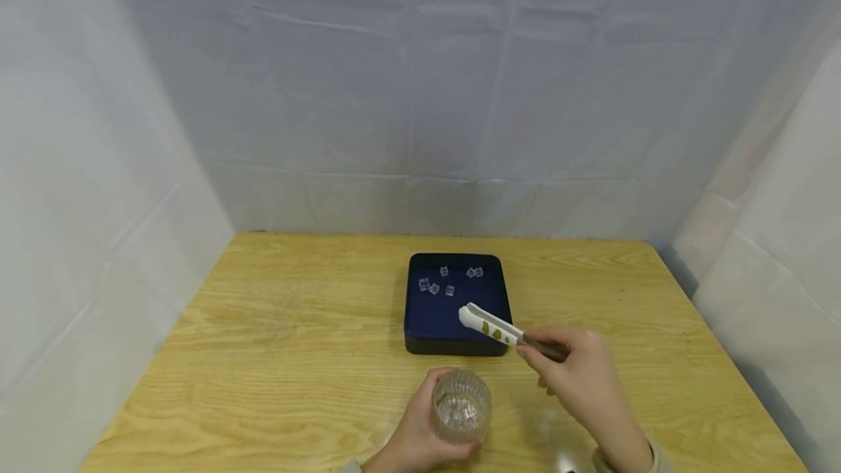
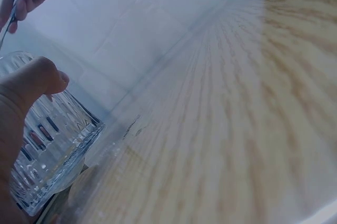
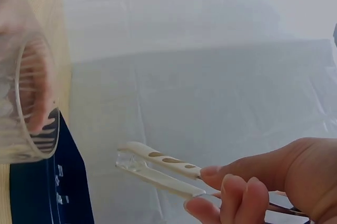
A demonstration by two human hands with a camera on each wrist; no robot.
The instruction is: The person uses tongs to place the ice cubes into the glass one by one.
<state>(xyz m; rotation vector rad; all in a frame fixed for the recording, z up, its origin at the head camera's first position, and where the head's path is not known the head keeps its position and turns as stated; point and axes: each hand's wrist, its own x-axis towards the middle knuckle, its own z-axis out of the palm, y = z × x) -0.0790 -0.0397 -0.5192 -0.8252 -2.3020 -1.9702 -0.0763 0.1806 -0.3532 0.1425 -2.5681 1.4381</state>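
Note:
My left hand [image 1: 420,425] grips a clear ribbed glass [image 1: 463,406] by its side, thumb and fingers wrapped round it. Several clear cubes lie in the bottom of the glass. Between thumb and fingers, my right hand [image 1: 581,371] pinches a pair of tongs [image 1: 489,325] with white, gold-spotted tips. In the right wrist view a clear ice-like cube [image 3: 126,159] sits between the tong tips. The tongs extend over the near right part of a dark blue tray [image 1: 427,345], beyond the glass.
Several more clear cubes [image 1: 434,288] lie in the tray, mostly toward its far side. Tray and glass are on a wooden table [image 1: 282,341]. White sheeting [image 1: 407,93] hangs behind the table and along both sides.

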